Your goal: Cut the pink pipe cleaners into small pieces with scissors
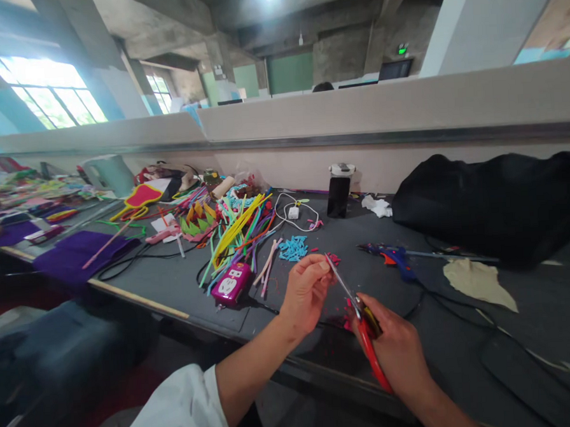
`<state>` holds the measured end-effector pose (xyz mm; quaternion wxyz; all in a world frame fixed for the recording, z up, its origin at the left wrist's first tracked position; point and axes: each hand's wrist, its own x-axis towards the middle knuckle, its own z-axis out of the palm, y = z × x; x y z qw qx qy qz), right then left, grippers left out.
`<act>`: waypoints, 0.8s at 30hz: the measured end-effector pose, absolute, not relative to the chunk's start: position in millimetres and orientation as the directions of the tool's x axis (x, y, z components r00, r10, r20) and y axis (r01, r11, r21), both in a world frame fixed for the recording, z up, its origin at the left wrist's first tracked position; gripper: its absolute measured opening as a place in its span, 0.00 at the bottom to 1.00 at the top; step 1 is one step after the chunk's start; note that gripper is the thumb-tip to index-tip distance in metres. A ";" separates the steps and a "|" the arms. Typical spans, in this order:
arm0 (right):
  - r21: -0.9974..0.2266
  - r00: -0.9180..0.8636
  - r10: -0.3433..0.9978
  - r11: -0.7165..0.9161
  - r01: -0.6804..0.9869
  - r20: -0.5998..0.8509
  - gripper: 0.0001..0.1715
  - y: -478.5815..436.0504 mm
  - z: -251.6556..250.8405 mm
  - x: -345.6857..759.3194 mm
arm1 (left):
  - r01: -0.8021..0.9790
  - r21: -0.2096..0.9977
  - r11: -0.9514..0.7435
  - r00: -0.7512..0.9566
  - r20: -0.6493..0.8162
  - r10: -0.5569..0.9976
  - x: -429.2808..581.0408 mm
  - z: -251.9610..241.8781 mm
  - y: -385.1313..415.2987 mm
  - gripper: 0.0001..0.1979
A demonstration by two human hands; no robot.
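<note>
Right hand (394, 335) holds scissors (358, 305), blue pieces (294, 248) and glue gun (401, 262) beyond.

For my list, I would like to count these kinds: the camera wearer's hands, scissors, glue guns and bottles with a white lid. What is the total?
Left hand and right hand: 2
Scissors: 1
Glue gun: 1
White-lidded bottle: 1
Total: 5
</note>
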<state>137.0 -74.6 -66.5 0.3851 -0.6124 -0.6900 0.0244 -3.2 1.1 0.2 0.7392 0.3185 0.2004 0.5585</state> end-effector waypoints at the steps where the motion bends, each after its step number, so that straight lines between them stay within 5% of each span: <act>1: -0.514 0.045 0.871 0.247 0.821 0.490 0.15 -75.0 -65.1 136.9 | -0.696 0.698 0.170 0.294 0.060 0.954 -3.6 0.2 1.6 0.05; 12: -0.572 0.177 0.787 0.254 0.780 0.591 0.17 -72.0 -50.8 143.6 | -0.625 0.737 0.255 0.454 0.078 0.887 -5.8 -4.5 5.0 0.03; 18: -0.661 0.236 0.803 0.242 0.710 0.547 0.18 -75.5 -29.5 146.8 | -0.210 0.950 0.232 0.591 -0.066 0.804 -1.0 -11.3 2.1 0.02; 24: -0.675 0.231 0.803 0.264 0.689 0.550 0.19 -71.3 -36.5 148.9 | -0.030 0.965 0.260 0.606 -0.190 0.773 3.6 -16.5 -4.6 0.04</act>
